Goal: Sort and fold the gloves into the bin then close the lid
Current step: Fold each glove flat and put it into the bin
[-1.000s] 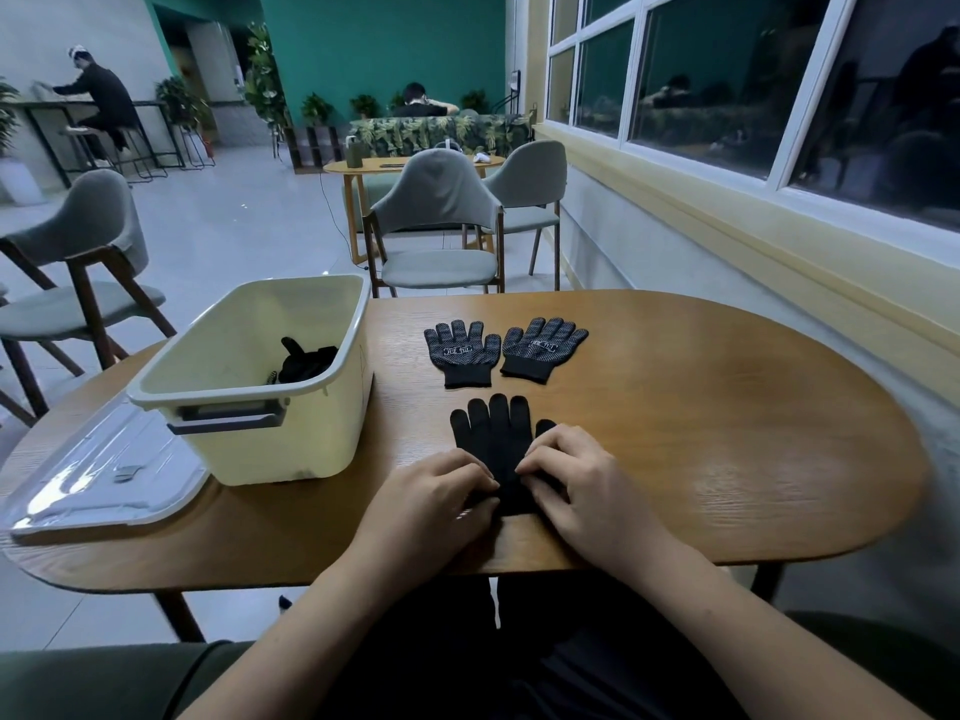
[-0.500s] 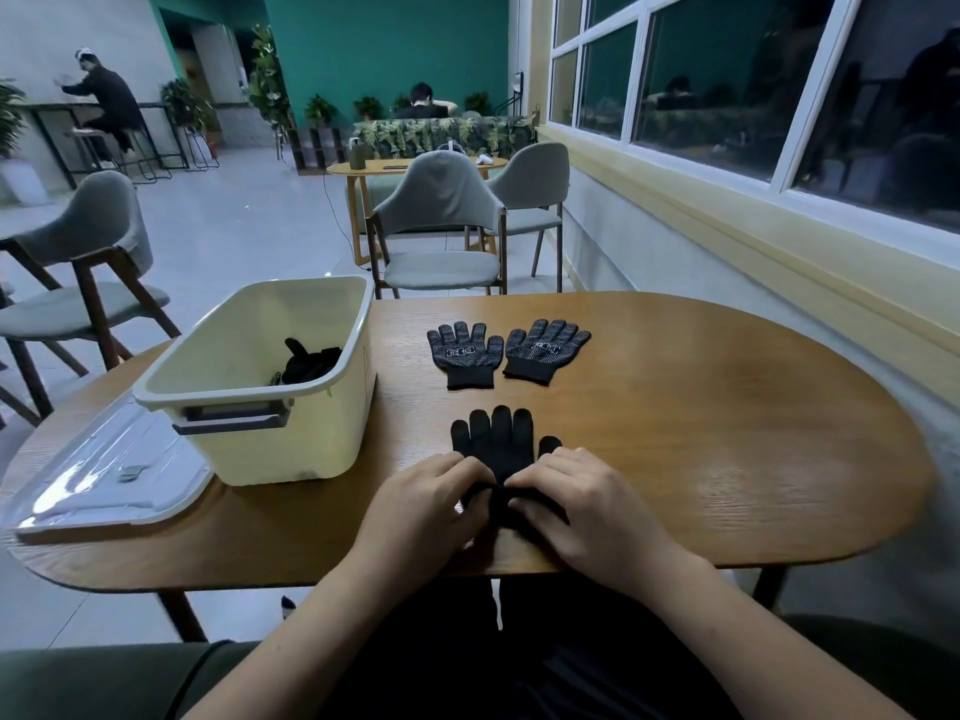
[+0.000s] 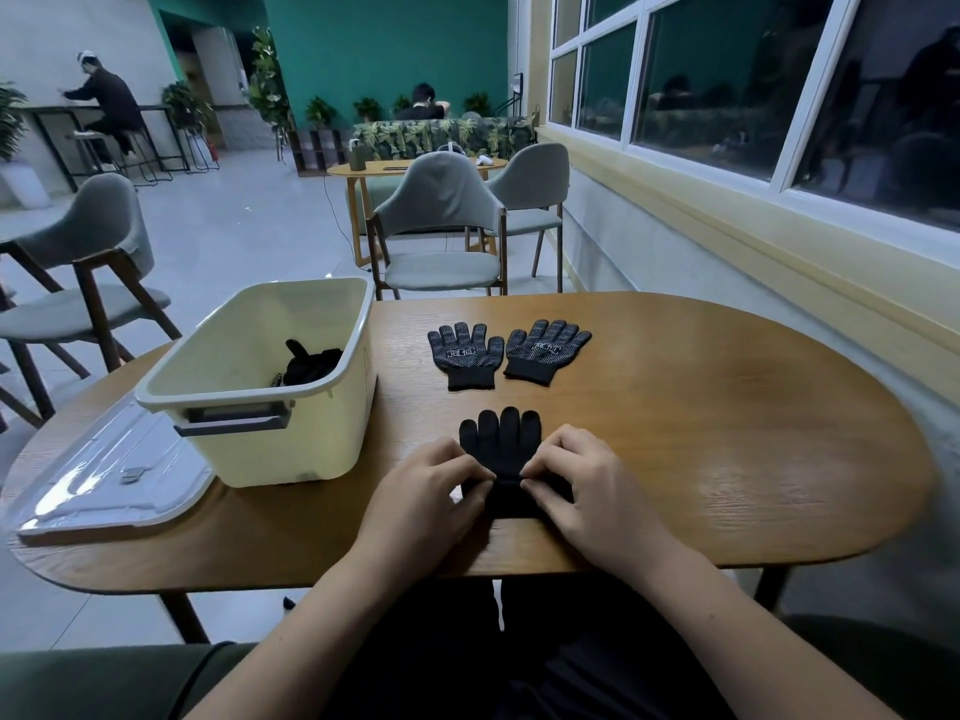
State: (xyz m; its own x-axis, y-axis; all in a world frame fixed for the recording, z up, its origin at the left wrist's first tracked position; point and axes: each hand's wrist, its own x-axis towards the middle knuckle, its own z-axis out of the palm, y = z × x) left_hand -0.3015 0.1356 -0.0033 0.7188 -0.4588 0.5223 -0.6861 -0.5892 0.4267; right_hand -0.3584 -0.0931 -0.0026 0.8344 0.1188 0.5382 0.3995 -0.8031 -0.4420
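— What takes up most of the bench (image 3: 727,439)?

— The cream bin (image 3: 311,444), open on top, standing at the left end with a grey handle on its near wall. A bunch of dark gloves (image 3: 311,362) lies inside. The clear lid (image 3: 104,485) lies flat beside it, further left.

— And the loose ones?

— Two dotted gloves (image 3: 467,358) lie flat side by side past the middle, fingers spread and pointing away. Nearer the front edge is a plain black glove (image 3: 501,441), flat, with its fingers pointing away and its cuff toward the person.

— The hands?

— Both are palm-down on the cuff end. The left hand (image 3: 421,504) has its fingers curled and pinches the cuff's left side. The right hand (image 3: 587,493) pinches the right side. Their fingertips are close together over the glove.
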